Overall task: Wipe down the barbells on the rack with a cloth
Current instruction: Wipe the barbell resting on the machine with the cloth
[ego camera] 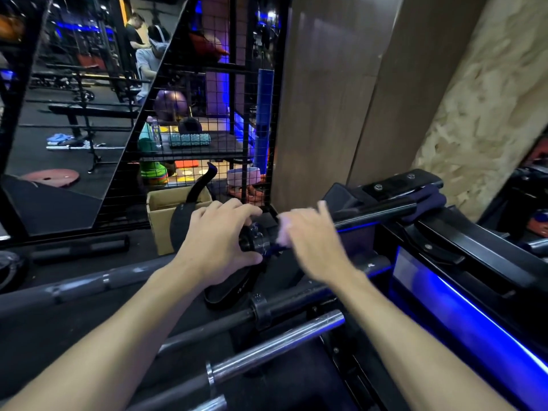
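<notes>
Barbells (267, 360) lie side by side across the rack (462, 262), their ends jutting past its left edge. Left hand (216, 244) curls around a black bar end (255, 238). Right hand (314, 247), motion-blurred, hovers beside it, fingers spread and empty.

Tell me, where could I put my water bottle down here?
Bare dark floor lies left of the cardboard box, beyond the grey bar. The rack is crowded: bars lie side by side, and the left hand and right hand work around a bar end. The cloth fills the top slot.
</notes>
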A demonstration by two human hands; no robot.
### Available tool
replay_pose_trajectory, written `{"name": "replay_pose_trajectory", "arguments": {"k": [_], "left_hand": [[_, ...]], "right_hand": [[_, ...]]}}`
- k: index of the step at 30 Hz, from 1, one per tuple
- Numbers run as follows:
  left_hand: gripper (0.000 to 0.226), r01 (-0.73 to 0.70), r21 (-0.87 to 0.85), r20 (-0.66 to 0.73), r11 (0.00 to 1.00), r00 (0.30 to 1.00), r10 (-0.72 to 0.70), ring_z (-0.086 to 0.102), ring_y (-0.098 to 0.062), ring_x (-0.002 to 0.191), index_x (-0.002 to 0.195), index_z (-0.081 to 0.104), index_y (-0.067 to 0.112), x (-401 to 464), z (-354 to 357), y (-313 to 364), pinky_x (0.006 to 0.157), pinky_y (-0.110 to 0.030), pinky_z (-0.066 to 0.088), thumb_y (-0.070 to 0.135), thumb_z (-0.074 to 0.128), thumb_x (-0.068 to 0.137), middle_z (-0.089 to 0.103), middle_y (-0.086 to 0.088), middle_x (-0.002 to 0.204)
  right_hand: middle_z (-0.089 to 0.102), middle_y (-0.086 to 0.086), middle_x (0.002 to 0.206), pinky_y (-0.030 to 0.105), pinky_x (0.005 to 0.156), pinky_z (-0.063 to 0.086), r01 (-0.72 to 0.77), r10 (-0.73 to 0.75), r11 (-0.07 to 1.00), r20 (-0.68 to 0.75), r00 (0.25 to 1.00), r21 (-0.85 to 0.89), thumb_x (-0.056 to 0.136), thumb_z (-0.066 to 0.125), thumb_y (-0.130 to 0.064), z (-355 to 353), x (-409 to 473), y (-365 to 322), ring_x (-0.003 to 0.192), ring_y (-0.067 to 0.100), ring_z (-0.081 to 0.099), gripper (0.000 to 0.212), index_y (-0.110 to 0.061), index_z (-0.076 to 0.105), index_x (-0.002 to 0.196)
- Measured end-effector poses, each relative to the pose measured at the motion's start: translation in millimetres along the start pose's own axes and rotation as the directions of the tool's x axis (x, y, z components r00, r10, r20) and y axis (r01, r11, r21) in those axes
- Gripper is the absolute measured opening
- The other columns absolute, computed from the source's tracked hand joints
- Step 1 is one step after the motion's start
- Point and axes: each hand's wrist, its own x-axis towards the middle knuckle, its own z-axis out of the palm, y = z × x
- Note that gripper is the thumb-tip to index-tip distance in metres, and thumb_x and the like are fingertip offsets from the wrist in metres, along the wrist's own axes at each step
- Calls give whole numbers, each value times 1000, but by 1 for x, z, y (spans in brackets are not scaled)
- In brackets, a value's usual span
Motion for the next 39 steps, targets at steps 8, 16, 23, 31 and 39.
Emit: {"name": "replay_pose_trajectory", "arguments": {"k": [8, 16, 23, 31, 39], "left_hand": [[72, -38, 12, -48, 999, 998, 39, 46, -13, 116, 140, 49, 41, -9, 1, 4, 106, -38, 30, 52, 82, 77, 52, 20, 119], [63, -63, 44, -82, 997, 994, 67, 45, -12, 114, 135, 51, 44, -14, 0, 13, 101, -34, 28, 49, 80, 79, 53, 20, 107], [58, -46, -30, -75, 998, 996, 44, 42, -11, 115, 134, 52, 46, -25, -10, 25, 102, -35, 26, 44, 79, 83, 57, 23, 103], [39, -149, -348, -132, 925, 985, 109, 55, 0, 101, 111, 62, 39, -49, -29, 57, 87, -27, 44, 42, 84, 79, 65, 22, 100], [9, -245, -427, -198, 870, 965, 174, 60, -5, 80, 89, 66, 33, -49, -11, 85, 71, -27, 48, 35, 74, 86, 63, 17, 84]], "right_hand": [[61, -7, 102, 57, 124, 8, -162, 161, 986, 12, 987, 29, 95, 25, -31, -23, -4, 43, 114, 24, 57, 27, -37, 51, 88], [62, -10, 141, 34, 128, 0, 125, -86, 950, -143, 986, 288, 110, 39, -27, 2, -20, -12, 137, 3, 48, 38, -21, 62, 139], [66, 12, 85, 38, 74, 45, -317, 394, 223, 213, 894, 922, 104, 50, -25, -43, -47, -29, 78, 22, 58, 37, 6, 65, 93], [77, 22, 102, 41, 80, 63, -327, 291, -312, 417, 861, 892, 105, 39, -15, -103, -93, -44, 91, 30, 77, 49, -6, 84, 87], [64, 28, 133, 50, 108, 49, -246, 292, -472, 413, 863, 847, 94, 47, -19, -89, -95, -37, 125, 39, 62, 49, 5, 61, 134]]}}
